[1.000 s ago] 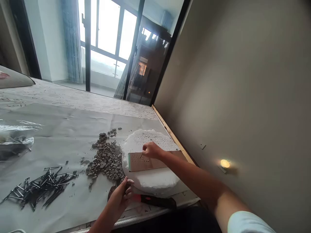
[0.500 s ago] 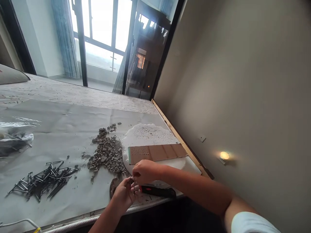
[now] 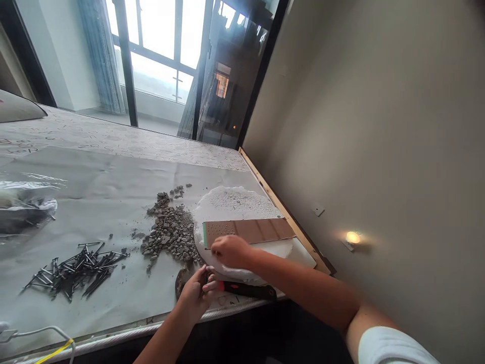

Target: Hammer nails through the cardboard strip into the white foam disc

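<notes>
My right hand point(image 3: 232, 251) hovers over the near left part of a brown cardboard strip point(image 3: 257, 231), its fingers pinched; anything between them is too small to make out. Rows of small bits dot the strip's left end, which has a green edge. Lower and to the left, my left hand point(image 3: 197, 290) is closed, fingers curled around something dark that I cannot make out. Beside its fingertips lies a tool with a black and red handle point(image 3: 248, 290). A dark brown rounded object point(image 3: 181, 281) shows partly behind the left hand. The strip rests on a white foam-like sheet point(image 3: 235, 199).
Left of the sheet spreads a heap of grey gravel point(image 3: 170, 230). Farther left are a pile of dark nails point(image 3: 78, 268) and a clear plastic bag point(image 3: 26, 215) with dark contents. A white cable point(image 3: 40, 329) lies front left. A wooden edge point(image 3: 280, 202) borders the wall.
My right hand has moved away from my left hand, up and to the right toward the cardboard strip. My left hand stays near the tool handle. The view has shifted slightly.
</notes>
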`<state>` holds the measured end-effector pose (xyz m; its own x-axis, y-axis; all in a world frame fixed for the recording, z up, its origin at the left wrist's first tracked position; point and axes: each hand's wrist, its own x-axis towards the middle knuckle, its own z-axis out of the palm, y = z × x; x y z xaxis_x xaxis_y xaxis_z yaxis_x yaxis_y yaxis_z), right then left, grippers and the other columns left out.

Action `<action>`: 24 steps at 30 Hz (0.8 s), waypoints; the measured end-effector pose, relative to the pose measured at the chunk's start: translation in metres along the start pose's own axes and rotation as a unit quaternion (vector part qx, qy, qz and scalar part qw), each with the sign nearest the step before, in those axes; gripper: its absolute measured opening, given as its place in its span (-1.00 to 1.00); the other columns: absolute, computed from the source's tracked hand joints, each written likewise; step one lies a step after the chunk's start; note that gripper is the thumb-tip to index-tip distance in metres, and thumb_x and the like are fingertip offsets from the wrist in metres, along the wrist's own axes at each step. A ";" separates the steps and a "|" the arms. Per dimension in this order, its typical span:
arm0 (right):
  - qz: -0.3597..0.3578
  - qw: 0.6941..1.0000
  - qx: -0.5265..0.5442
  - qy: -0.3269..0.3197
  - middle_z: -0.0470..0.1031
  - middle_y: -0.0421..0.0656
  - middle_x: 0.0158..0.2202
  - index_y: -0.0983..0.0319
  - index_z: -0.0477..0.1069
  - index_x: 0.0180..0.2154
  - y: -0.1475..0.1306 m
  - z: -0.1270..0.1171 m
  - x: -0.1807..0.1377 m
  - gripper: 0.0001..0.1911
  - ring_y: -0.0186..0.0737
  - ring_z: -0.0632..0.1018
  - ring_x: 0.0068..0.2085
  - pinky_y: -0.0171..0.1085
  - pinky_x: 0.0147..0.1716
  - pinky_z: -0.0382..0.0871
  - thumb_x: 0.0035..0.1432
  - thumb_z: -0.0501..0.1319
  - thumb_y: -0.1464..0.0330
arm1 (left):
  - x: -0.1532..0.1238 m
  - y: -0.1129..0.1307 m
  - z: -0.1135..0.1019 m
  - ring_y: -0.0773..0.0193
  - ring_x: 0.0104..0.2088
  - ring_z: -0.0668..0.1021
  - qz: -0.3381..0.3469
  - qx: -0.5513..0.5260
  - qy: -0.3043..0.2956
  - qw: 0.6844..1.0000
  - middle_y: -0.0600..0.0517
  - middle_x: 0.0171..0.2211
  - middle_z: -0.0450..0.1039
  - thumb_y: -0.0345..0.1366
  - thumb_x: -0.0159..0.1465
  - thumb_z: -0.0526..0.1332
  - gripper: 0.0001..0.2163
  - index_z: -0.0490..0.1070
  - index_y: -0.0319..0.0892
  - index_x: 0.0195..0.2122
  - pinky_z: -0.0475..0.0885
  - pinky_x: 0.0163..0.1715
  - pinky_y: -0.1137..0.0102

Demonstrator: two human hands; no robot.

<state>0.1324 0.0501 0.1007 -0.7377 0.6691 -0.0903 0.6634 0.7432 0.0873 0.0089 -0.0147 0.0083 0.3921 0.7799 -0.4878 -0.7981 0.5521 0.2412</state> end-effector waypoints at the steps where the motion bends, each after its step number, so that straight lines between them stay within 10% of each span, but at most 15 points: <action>1: 0.027 0.999 -0.007 0.015 0.52 -0.11 -0.24 0.26 0.46 -0.23 0.010 -0.001 0.001 -0.72 -0.27 0.49 -0.26 -0.37 -0.36 0.25 0.19 -0.01 0.42 | 0.000 0.001 0.000 0.59 -0.79 0.11 0.004 -0.001 0.002 1.000 0.18 -0.64 0.10 -0.29 0.30 -0.01 -0.81 0.22 -0.24 -0.44 -0.05 -0.84 0.66; 7: 0.085 0.995 -0.047 0.003 0.52 0.01 -0.30 0.36 0.48 -0.37 0.056 0.009 0.011 -0.79 -0.18 0.52 -0.31 -0.32 -0.37 0.29 0.10 0.07 0.52 | 0.002 0.003 -0.005 0.59 -0.81 0.05 0.027 -0.030 0.005 0.999 0.24 -0.66 -0.03 -0.17 0.32 -0.03 -0.75 0.17 -0.20 -0.43 -0.14 -0.85 0.64; 24: 0.048 0.997 -0.060 -0.028 0.53 0.06 -0.25 0.37 0.48 -0.28 0.060 0.014 0.020 -0.81 -0.12 0.54 -0.26 -0.30 -0.33 0.30 0.07 0.12 0.45 | 0.008 0.005 -0.014 0.60 -0.80 0.04 0.007 -0.033 -0.024 0.999 0.23 -0.66 0.00 -0.22 0.33 -0.04 -0.75 0.15 -0.21 -0.47 -0.16 -0.84 0.61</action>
<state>0.1590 0.1078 0.0900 -0.6616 0.7385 -0.1302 0.7080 0.6724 0.2158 0.0014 -0.0093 -0.0062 0.4008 0.8016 -0.4436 -0.8312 0.5218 0.1919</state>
